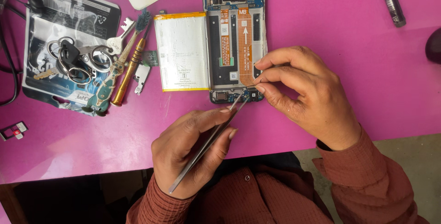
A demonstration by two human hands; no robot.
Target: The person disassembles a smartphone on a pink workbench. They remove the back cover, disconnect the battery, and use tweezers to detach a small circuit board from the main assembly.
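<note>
Pink table carries an opened phone. Left hand grips metal tweezers, tip at the phone's bottom edge; right hand pinches there too. Battery lies just beside the phone.

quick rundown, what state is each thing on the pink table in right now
phone: back off, insides showing
battery: lifted out, lying left of the phone
orange ribbon cable: flat along the phone
tweezers: held in left hand, tips at the phone's bottom edge
right hand: fingers pinched at the phone's lower right
screwdriver: lying untouched
key ring: resting on a plastic bag
</note>
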